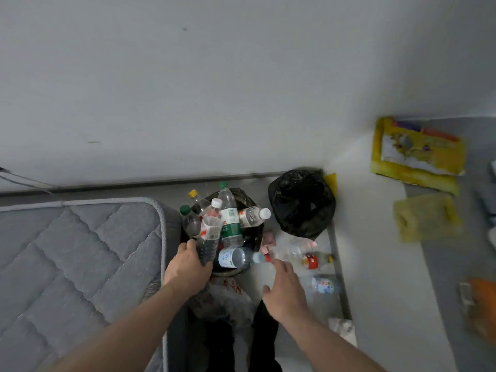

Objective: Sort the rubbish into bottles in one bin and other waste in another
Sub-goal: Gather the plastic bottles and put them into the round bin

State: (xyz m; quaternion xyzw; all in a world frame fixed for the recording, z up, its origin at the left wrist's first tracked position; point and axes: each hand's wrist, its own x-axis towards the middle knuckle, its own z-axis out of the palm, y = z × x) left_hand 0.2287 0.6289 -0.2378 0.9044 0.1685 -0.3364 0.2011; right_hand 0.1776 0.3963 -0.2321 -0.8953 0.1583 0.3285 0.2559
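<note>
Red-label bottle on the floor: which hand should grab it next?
Right. The right hand is open, hovering just short of the red-label bottle, while the left hand grips a bottle at the bottle bin.

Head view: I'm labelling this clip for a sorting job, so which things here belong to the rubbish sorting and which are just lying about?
Part of the job:
- bottle bin, already full
- black-bagged bin
- bottle gripped by the left hand
- loose bottles on the floor, near the open right hand
- pink scraps

Just lying about:
- mattress
- yellow mat

Bare forearms, no sleeves; dark trousers point(264, 334) below
</note>
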